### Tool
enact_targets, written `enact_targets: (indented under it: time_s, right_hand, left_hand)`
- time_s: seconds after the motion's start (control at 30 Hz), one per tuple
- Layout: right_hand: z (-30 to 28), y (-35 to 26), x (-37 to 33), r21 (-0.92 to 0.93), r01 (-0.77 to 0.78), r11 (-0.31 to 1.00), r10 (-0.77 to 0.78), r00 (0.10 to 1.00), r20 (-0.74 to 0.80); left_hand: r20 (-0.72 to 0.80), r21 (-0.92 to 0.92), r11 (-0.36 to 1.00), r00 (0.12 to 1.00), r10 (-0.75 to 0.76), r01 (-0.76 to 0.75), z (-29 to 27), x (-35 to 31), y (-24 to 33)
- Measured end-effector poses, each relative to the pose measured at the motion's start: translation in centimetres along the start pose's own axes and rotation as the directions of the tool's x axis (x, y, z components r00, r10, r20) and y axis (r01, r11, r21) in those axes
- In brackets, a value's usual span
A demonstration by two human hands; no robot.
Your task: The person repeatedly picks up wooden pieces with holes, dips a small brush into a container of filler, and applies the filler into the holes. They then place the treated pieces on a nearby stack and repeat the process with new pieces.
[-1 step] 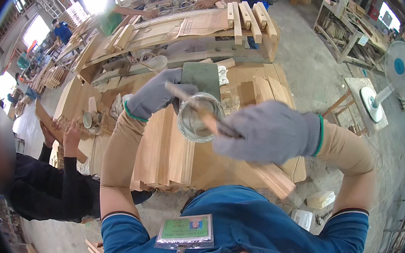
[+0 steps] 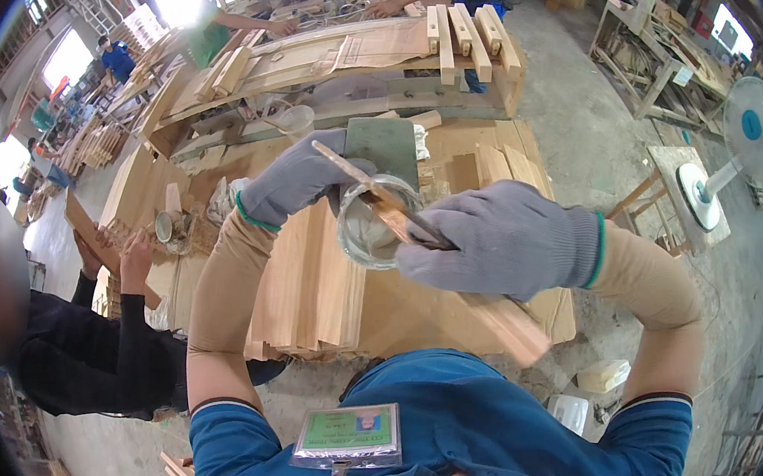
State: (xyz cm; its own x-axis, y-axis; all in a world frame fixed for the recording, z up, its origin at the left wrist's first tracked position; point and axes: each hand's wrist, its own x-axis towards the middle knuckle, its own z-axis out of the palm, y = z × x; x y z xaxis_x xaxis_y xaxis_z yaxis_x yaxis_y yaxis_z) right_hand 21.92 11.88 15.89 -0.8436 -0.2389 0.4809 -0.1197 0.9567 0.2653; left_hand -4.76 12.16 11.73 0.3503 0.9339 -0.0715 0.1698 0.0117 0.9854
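Note:
My left hand [image 2: 301,177], in a grey glove, is closed at the side of a clear plastic cup [image 2: 360,251] smeared with greyish-white paste. A narrow wooden strip [image 2: 507,327] slants across the cup's mouth, its thin far end beside my left fingers. My gloved right hand [image 2: 498,240] is closed over the strip's middle. From its fingers juts a thin dark tool [image 2: 432,233], lying against the strip; the rest of it is hidden in the glove. Just beyond the cup lies a flat grey-green board [image 2: 379,145].
Stacked wooden boards [image 2: 303,288] lie on the cardboard-covered bench [image 2: 409,319]. At left a co-worker in dark sleeves holds a wooden piece [image 2: 90,229] near a small can [image 2: 166,227]. Other people work behind a farther table [image 2: 307,64]. A white fan [image 2: 702,190] stands at right.
My right hand and the strip, blurred before, now look sharp. The strip's near end has shifted slightly up and left. My left hand and the cup stay almost in place.

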Motion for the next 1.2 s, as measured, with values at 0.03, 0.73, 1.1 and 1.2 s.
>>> enact_targets:
  time_s: [0.03, 0.73, 1.1, 1.2]
  right_hand:
    - [0.7, -0.3, 0.1, 0.001, 0.038, 0.999, -0.038, 0.999, 0.019]
    - [-0.2, 0.4, -0.2, 0.21, -0.085, 0.974, 0.061, 0.991, 0.116]
    - [-0.8, 2.2, 0.5, -0.005, -0.239, 0.971, 0.237, 0.962, 0.133]
    - [-0.1, 2.3, 0.5, 0.022, -0.211, 0.977, 0.21, 0.976, 0.052]
  left_hand:
    - [-0.016, 0.035, 0.999, 0.999, -0.029, 0.03, 0.1, 0.2, 0.0]
    - [-0.179, 0.21, 0.966, 0.966, 0.188, -0.149, -1.3, 0.5, 2.2]
    - [-0.343, 0.397, 0.903, 0.886, 0.313, -0.165, -1.2, -0.5, 3.7]
    - [-0.379, 0.304, 0.942, 0.889, 0.258, -0.144, -0.7, -0.4, 4.1]
